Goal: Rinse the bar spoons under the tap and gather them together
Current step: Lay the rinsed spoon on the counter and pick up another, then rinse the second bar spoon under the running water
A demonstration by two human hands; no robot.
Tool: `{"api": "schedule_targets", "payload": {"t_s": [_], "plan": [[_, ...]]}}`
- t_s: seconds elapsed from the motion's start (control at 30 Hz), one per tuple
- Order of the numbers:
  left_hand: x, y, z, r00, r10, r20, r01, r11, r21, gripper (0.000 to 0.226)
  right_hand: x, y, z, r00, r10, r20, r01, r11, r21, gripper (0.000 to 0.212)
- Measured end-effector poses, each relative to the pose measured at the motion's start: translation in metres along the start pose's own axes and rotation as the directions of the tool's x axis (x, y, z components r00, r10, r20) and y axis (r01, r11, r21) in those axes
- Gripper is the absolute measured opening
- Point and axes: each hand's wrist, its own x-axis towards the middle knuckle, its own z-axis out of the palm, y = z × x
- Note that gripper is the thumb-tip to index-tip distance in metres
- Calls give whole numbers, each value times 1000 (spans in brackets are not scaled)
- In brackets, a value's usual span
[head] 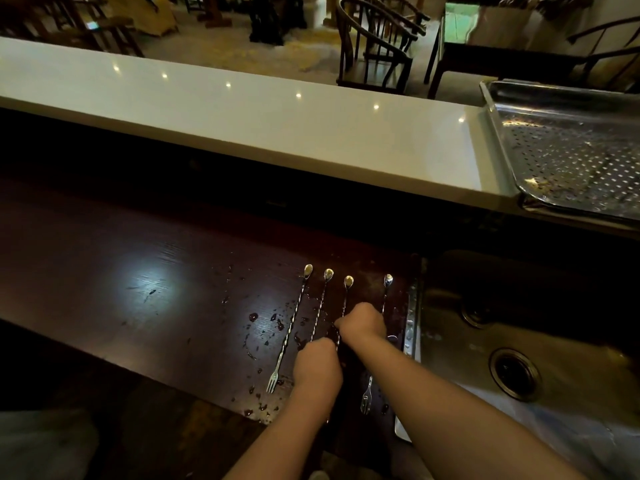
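Under my two hands, on the dark wooden worktop [138, 271], four bar spoons lie side by side with their bowls pointing away from me. From the head camera I see my left hand [317, 367] curled down over the lower shaft of the second bar spoon [323, 292]; its grip looks narrow, the fingers bent under, but I cannot tell whether they actually pinch the shaft. My right hand [362, 322] sits just beyond and to the right of the left one, knuckles up, fingers folded down onto the twisted shaft of the third bar spoon [346, 292]; again the fingertips are hidden, so I cannot tell if that grip is closed on it.

Left of my left hand the first bar spoon [289, 336] lies untouched, its forked end nearest me. Right of my right hand the fourth bar spoon [387, 289] runs under my forearm, and its forked end shows again near the worktop's front edge. Drops and smears of dark liquid [253, 317] dot the wood around both hands.

Further right of the right hand, just past the fourth spoon, is the steel sink [588, 393] with its round drain [514, 374]. Beyond both hands runs a white raised counter [242, 109], and a perforated metal tray [571, 150] rests at its right end.
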Motion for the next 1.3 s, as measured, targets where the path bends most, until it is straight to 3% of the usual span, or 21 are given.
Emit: {"api": "schedule_targets", "payload": {"t_s": [0.4,0.57,0.73,0.97,1.1,1.3], "plan": [[-2,6,-11,998,54,-20,-52,993,102,18,0,5,-10,999,36,33,-43,974,223,14],[-5,20,-24,986,142,-86,-118,963,243,17,-2,13,-28,999,47,0,-43,910,412,13],[-13,47,-29,972,200,-121,-160,947,278,15,-2,31,-55,996,85,-29,-54,821,568,12],[-22,105,-24,924,368,-100,-292,851,436,26,0,84,-108,983,173,-54,-85,703,706,24],[-30,144,-16,864,498,-75,-390,755,527,29,0,127,-139,970,234,-65,-84,574,815,31],[-40,196,-3,815,579,-12,-454,652,608,27,2,188,-182,952,283,-112,-34,464,885,42]]}}
